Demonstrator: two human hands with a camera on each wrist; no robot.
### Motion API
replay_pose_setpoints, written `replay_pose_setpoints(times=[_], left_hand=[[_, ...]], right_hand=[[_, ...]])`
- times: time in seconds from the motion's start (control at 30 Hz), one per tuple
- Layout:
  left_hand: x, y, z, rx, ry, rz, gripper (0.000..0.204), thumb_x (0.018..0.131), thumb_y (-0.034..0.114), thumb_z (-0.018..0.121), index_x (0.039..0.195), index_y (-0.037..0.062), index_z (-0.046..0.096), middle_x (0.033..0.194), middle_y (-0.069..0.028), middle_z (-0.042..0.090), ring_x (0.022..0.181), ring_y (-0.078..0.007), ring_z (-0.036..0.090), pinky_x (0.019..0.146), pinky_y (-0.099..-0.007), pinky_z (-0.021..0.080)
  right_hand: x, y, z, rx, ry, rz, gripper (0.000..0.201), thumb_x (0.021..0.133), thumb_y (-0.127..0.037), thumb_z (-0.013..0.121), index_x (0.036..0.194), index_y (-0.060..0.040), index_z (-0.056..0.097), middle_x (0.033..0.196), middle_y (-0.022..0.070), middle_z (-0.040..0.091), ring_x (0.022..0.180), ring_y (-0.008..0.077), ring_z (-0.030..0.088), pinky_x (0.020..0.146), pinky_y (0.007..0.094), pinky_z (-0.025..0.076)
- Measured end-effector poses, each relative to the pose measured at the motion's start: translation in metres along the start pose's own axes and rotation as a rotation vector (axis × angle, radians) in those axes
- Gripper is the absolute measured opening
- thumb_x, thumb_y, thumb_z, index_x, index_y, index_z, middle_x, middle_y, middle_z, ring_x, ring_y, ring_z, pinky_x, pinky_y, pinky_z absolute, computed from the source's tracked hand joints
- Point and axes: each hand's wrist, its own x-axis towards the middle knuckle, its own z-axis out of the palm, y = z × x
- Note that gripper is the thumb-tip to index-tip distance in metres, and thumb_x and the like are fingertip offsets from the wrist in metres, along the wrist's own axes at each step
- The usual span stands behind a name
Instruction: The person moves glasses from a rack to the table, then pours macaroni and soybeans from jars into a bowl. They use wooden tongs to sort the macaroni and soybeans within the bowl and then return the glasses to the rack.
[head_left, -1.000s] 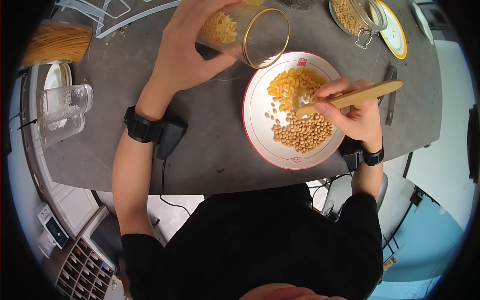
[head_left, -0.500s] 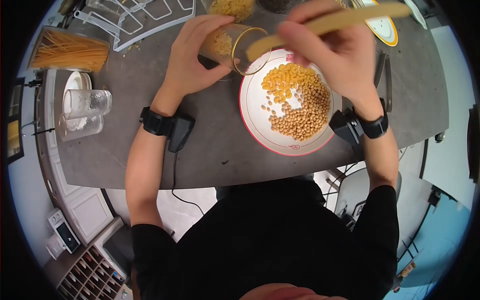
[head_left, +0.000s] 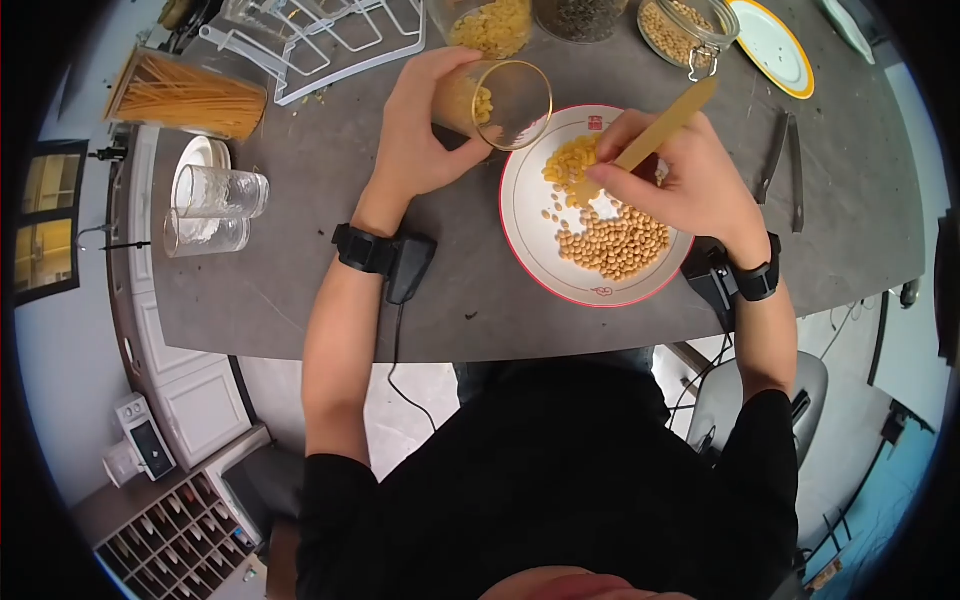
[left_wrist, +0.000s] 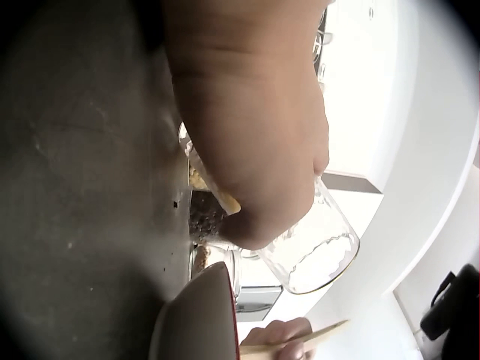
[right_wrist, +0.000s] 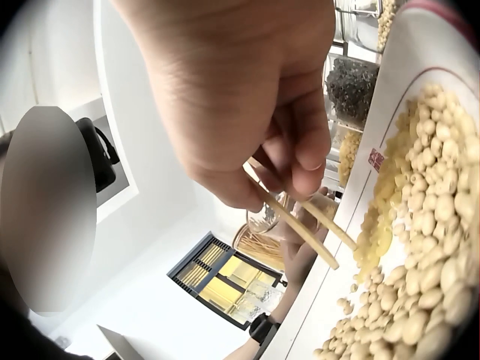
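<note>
Head view: the dried elbow macaroni point(head_left: 568, 163) sits toward eleven o'clock on the red-rimmed plate point(head_left: 530, 222), touching the soybeans point(head_left: 622, 246), which spread toward five. From the right hand point(head_left: 690, 180) it lies at nine o'clock, just beyond the fingertips; from the left hand point(head_left: 418, 135), between three and four, well apart. Each piece should prove light, stiff and rather slippery, apt to roll or chip under a hard squeeze; the best hold is across the middle of its curve.

The right hand pinches wooden tongs point(head_left: 665, 125) between thumb and fingers. In the right wrist view their tips stand slightly apart beside the macaroni; whether they grip a piece I can't tell. The left hand curls round a tilted, gold-rimmed glass point(head_left: 458, 103), some macaroni inside, its mouth toward three o'clock. It looks rigid, smooth and breakable, best held round the body.
</note>
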Motion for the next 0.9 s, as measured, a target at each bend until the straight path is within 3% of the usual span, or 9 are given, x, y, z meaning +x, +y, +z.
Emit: replay_pose_setpoints(times=[0.07,0.17,0.5,0.57,0.6,0.7,0.77,0.83,0.9], left_hand=[[0.000,0.001,0.003,-0.079,0.062,-0.033,0.072,0.067,0.015,0.088,0.133,0.0102,0.059,0.127,-0.0124,0.064,0.117,-0.0318,0.062,0.099,-0.0406,0.051],[0.000,-0.002,0.002,-0.106,0.058,-0.044,0.071,0.068,0.016,0.089,0.132,0.0084,0.059,0.128,-0.0133,0.063,0.117,-0.0322,0.062,0.100,-0.0408,0.050],[0.005,0.004,0.001,-0.025,-0.009,0.003,0.068,0.071,0.021,0.088,0.131,0.0070,0.060,0.125,-0.0139,0.065,0.116,-0.0340,0.061,0.099,-0.0431,0.049],[0.005,0.007,0.001,-0.004,-0.001,0.021,0.067,0.071,0.022,0.089,0.129,0.0071,0.060,0.124,-0.0135,0.066,0.116,-0.0339,0.061,0.099,-0.0432,0.049],[0.005,0.006,0.000,-0.005,-0.003,0.020,0.067,0.071,0.022,0.089,0.129,0.0071,0.060,0.124,-0.0135,0.066,0.116,-0.0339,0.061,0.099,-0.0432,0.049],[0.004,0.004,-0.001,0.051,-0.043,0.075,0.073,0.071,0.020,0.090,0.134,0.0051,0.057,0.133,-0.0140,0.063,0.121,-0.0289,0.062,0.104,-0.0396,0.048],[0.007,0.010,0.001,-0.003,-0.015,0.039,0.066,0.070,0.020,0.089,0.128,0.0077,0.062,0.125,-0.0119,0.066,0.116,-0.0341,0.061,0.099,-0.0436,0.049],[0.008,0.012,0.001,0.000,-0.023,0.056,0.066,0.069,0.019,0.088,0.128,0.0081,0.062,0.125,-0.0116,0.066,0.116,-0.0340,0.061,0.099,-0.0437,0.049],[0.007,0.009,-0.001,0.005,-0.028,0.064,0.066,0.068,0.019,0.088,0.128,0.0085,0.062,0.125,-0.0113,0.066,0.116,-0.0338,0.061,0.100,-0.0437,0.049]], right_hand=[[-0.001,0.000,0.002,-0.104,-0.031,-0.040,0.021,0.089,-0.021,0.076,0.086,-0.0023,0.068,0.065,0.0099,0.064,0.056,0.0243,0.063,0.054,0.0346,0.048],[-0.002,0.001,0.005,-0.123,-0.064,-0.009,0.024,0.089,-0.024,0.076,0.086,-0.0020,0.068,0.066,0.0117,0.063,0.059,0.0292,0.064,0.057,0.0389,0.049],[-0.005,0.005,0.009,-0.196,-0.044,-0.118,0.023,0.091,-0.022,0.073,0.087,-0.0005,0.067,0.066,0.0139,0.062,0.057,0.0323,0.061,0.056,0.0412,0.048],[-0.004,0.003,0.004,-0.063,0.057,-0.078,0.018,0.092,-0.017,0.074,0.089,-0.0003,0.068,0.065,0.0082,0.064,0.055,0.0219,0.064,0.054,0.0344,0.048],[-0.005,0.004,0.003,-0.061,0.057,-0.076,0.018,0.092,-0.017,0.074,0.089,-0.0003,0.068,0.065,0.0082,0.064,0.055,0.0219,0.064,0.054,0.0344,0.048],[-0.004,0.003,0.009,0.535,0.362,0.028,0.012,0.092,-0.011,0.077,0.095,-0.0013,0.071,0.078,-0.0013,0.070,0.061,0.0001,0.060,0.053,0.0174,0.043],[0.002,0.001,0.020,0.541,0.380,0.002,0.011,0.092,-0.011,0.077,0.094,-0.0013,0.071,0.081,-0.0003,0.070,0.059,0.0011,0.060,0.053,0.0179,0.043],[0.002,0.002,0.022,0.549,0.397,-0.018,0.011,0.092,-0.010,0.077,0.094,-0.0012,0.071,0.083,0.0007,0.071,0.058,0.0021,0.059,0.052,0.0184,0.042],[0.007,0.008,0.021,0.300,0.415,-0.166,0.012,0.092,-0.012,0.077,0.091,-0.0019,0.071,0.079,-0.0001,0.070,0.058,0.0023,0.059,0.052,0.0203,0.043]])
